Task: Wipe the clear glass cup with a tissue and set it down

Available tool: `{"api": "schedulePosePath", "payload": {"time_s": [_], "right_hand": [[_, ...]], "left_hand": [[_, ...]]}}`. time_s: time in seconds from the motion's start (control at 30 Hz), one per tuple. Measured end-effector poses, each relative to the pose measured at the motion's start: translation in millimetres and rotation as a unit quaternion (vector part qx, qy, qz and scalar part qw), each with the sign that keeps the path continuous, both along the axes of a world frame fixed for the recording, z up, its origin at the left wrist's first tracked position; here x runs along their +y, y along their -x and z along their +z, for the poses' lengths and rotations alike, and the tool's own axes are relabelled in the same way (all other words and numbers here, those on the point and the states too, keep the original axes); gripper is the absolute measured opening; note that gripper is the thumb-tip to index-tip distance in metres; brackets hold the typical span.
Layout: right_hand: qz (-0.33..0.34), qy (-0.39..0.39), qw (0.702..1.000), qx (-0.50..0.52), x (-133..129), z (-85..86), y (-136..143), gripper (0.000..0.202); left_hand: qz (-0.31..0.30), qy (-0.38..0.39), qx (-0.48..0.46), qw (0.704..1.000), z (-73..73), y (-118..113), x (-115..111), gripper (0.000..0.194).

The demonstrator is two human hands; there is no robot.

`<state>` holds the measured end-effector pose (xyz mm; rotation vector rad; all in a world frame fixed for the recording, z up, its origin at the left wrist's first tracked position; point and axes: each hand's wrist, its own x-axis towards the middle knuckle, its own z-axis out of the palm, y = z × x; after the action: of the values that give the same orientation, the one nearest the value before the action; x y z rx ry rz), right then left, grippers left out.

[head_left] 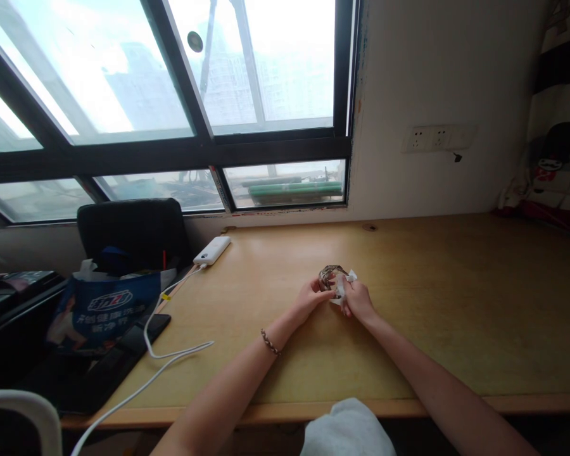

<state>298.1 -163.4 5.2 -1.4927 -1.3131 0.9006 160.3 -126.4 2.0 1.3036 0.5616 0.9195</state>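
Observation:
Above the wooden table, a dark, shiny looped object [329, 272], too small to identify, shows between my two hands. My left hand [310, 298] has its fingers closed on the near left side of it. In my right hand [356, 297] is a crumpled white tissue [341, 288], pinched against the right side of the looped object. The fingertips of both hands are close together, and some are hidden behind the tissue. A braided bracelet [270, 342] circles my left wrist.
On the table [456, 304], a white power bank [212, 251] lies at the back left corner, its white cable [180, 354] running over the left edge. A blue bag [109, 310] and a black chair [133, 228] stand at the left. Windows and a wall are behind.

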Motion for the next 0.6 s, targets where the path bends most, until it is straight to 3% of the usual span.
{"api": "schedulePosePath", "payload": {"time_s": [0.17, 0.3, 0.47, 0.6], "right_hand": [[0.052, 0.019, 0.998, 0.015, -1, 2.2, 3, 0.045], [-0.021, -0.051, 0.996, -0.063, -2, 2.0, 2, 0.044], [-0.078, -0.131, 0.972, -0.178, -4, 6.6, 0, 0.036], [0.020, -0.032, 0.989, -0.141, -1, 7.3, 0, 0.024]], "left_hand": [[0.016, 0.071, -0.037, 0.997, -2.6, 2, 2, 0.049], [-0.011, 0.091, -0.062, 0.994, -3.3, 2, 3, 0.057], [0.026, 0.118, -0.055, 0.991, -12.1, 1, 9, 0.059], [0.041, 0.099, -0.033, 0.994, -17.4, 2, 10, 0.051]]}}
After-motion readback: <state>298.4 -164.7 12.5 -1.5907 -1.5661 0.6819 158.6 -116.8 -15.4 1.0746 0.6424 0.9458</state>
